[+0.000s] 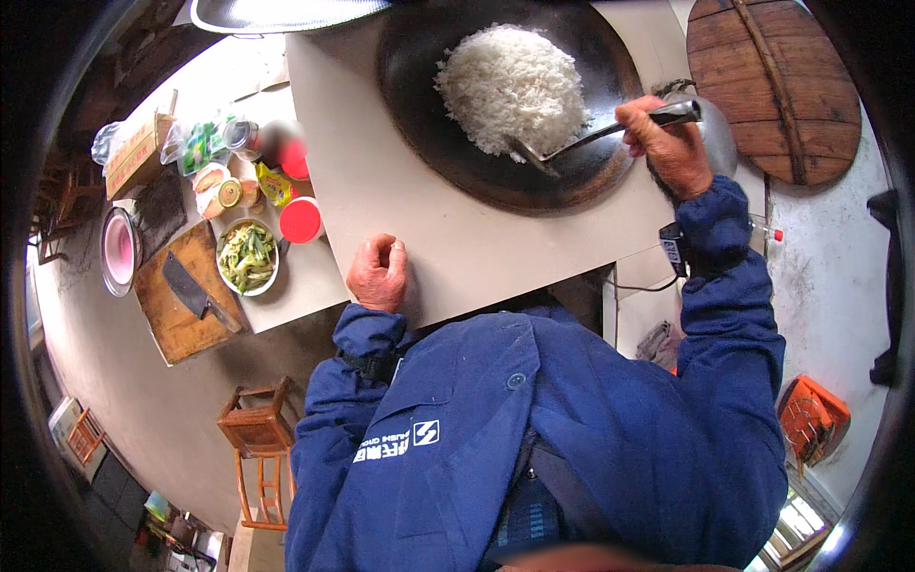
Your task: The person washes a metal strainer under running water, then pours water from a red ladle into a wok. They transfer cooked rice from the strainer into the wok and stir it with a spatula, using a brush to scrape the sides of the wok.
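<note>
My right hand grips the handle of a metal wok spatula at the right side of a large dark wok. The spatula's blade touches the lower edge of a big mound of white cooked rice in the wok. My left hand, fingers curled with nothing seen in them, rests at the near left corner of the pale stove counter.
On the left side table stand a bowl of chopped greens, a cutting board with a cleaver, red-lidded jars and a pink basin. A round wooden lid lies at the right, near a metal pot. A wooden chair stands lower left.
</note>
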Action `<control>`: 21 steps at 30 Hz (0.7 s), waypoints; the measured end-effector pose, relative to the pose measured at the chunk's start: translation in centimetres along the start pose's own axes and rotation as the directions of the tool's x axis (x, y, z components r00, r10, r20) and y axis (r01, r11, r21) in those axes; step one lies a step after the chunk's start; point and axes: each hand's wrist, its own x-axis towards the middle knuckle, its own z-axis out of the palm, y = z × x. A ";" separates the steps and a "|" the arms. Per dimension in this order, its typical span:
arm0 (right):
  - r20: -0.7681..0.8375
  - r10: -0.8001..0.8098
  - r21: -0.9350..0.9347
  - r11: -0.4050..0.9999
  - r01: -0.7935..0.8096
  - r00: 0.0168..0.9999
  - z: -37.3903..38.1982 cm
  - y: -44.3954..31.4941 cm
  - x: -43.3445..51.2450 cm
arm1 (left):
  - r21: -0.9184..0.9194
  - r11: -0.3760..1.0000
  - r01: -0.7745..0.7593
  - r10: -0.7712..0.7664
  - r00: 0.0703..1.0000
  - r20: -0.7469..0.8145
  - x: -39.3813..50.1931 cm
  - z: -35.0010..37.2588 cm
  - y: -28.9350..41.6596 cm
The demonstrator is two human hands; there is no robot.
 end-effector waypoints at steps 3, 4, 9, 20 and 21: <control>0.110 -0.034 0.052 0.998 0.028 0.993 1.6 1.2 0.0 | 0.030 1.000 0.008 -0.008 1.000 -0.019 0.0 0.1 0.2; 0.130 -0.050 0.025 0.999 0.047 0.990 2.1 1.6 0.3 | 0.044 0.999 0.009 -0.008 1.000 -0.019 0.1 0.1 0.3; 0.264 -0.228 -0.117 0.957 0.266 0.937 4.2 2.9 3.9 | 0.082 0.996 -0.026 0.029 0.999 -0.026 0.2 0.2 0.8; -0.053 -0.130 0.061 0.989 0.133 0.990 -7.0 3.5 12.4 | 0.107 0.994 -0.019 0.026 0.997 -0.073 -0.3 0.8 0.4; -0.050 -0.019 0.059 0.998 0.022 0.999 -8.7 2.9 13.4 | 0.114 0.993 -0.016 0.025 0.997 -0.075 -0.4 0.9 0.2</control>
